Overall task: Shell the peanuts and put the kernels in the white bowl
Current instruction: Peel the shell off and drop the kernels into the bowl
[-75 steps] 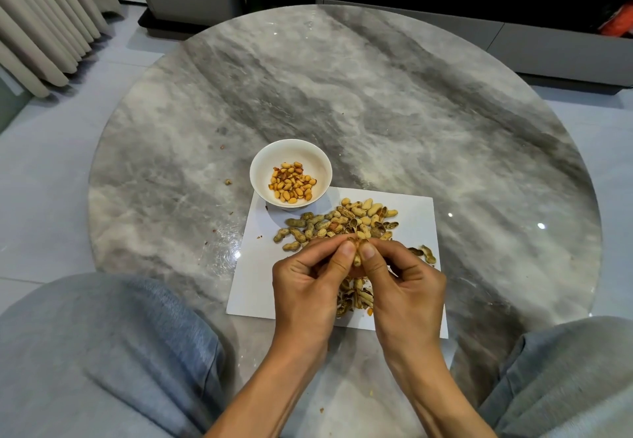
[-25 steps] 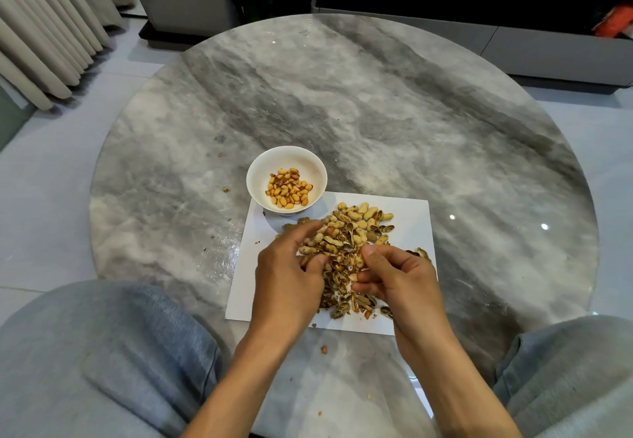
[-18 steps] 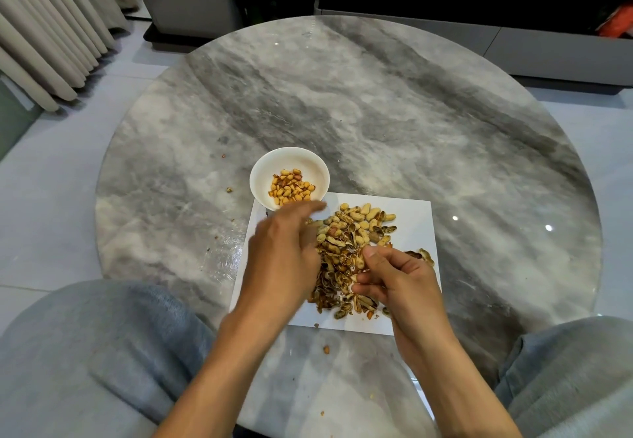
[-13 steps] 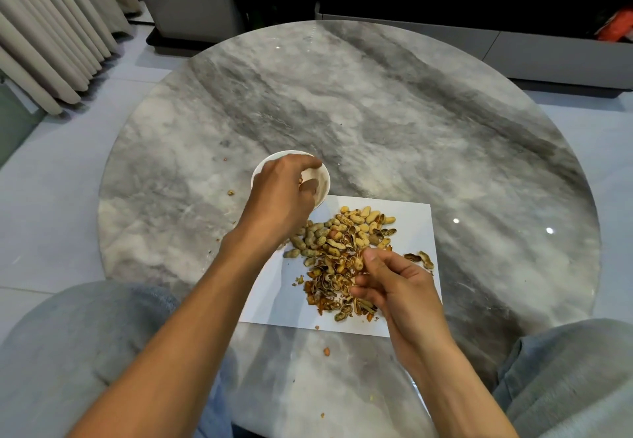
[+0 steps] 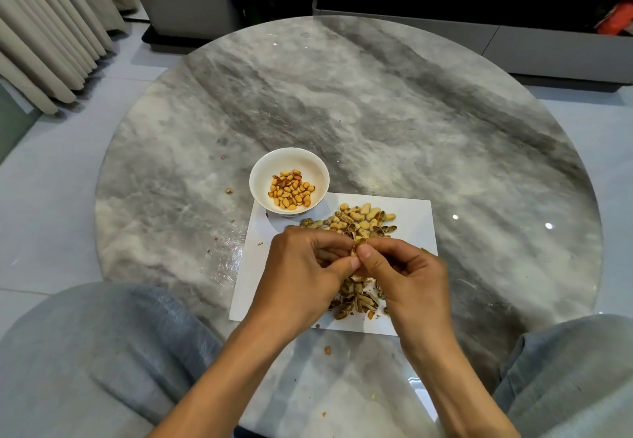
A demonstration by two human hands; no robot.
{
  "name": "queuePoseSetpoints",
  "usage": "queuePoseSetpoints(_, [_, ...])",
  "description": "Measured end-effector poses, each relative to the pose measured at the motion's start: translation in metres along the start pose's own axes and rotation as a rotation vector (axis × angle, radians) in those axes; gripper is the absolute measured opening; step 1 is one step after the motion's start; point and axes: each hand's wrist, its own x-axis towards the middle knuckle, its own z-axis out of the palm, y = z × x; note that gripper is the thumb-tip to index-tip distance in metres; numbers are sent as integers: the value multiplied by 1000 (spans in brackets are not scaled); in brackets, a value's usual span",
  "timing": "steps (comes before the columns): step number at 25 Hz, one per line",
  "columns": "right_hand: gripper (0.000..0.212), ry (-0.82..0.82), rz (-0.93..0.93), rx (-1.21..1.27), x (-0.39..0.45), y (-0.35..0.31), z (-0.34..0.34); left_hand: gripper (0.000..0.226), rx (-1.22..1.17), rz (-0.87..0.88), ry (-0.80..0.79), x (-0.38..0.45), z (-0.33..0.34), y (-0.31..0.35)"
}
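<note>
Now that the left hand (image 5: 301, 266) is back from the white bowl (image 5: 289, 182), where it reached half a second ago, both hands meet over the white sheet (image 5: 414, 218) and close on one peanut shell (image 5: 359, 243). The left hand pinches it with thumb and forefinger from one side; the right hand (image 5: 407, 276) grips it from the other, thumb pressed on top, and the pale shell edge shows just above the two thumbs. That return suggests one lot of kernels has been dropped off and a fresh shell is being cracked, so the cycle is repeating rather than ending. Directly under the hands, on the near part of the sheet, lies a heap of empty shells (image 5: 356, 300), and a few crumbs dot the marble table (image 5: 376, 102) nearer the person. Just beyond the fingertips sits the pile of unshelled peanuts (image 5: 356, 218), clearly not yet worked through. Beyond the left hand, touching the far left corner of the sheet, the white bowl holds a shallow layer of kernels (image 5: 291, 191), well short of full, so plenty of the job appears to remain.
</note>
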Motion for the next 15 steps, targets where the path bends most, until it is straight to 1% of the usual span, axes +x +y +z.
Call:
queuePoseSetpoints(2, [12,-44,80,95,1,0,-1,36,-32,0,16,-1,0,0])
queuePoseSetpoints(4, [12,-57,147,165,0,1,-1,38,-62,-7,30,-1,2,-2])
queuePoseSetpoints(6, [10,-36,162,175,-1,3,-1,34,-88,-8,44,0,5,-5])
queuePoseSetpoints(9, [10,21,135,140,0,6,1,25,-158,-16,34,1,11,-8])
queuePoseSetpoints(11, [7,66,115,139,2,7,1,24,-251,-66,25,1,12,-8])
queuePoseSetpoints(15, [6,109,136,243,1,8,6,18,-387,-175,35,2,15,-12])
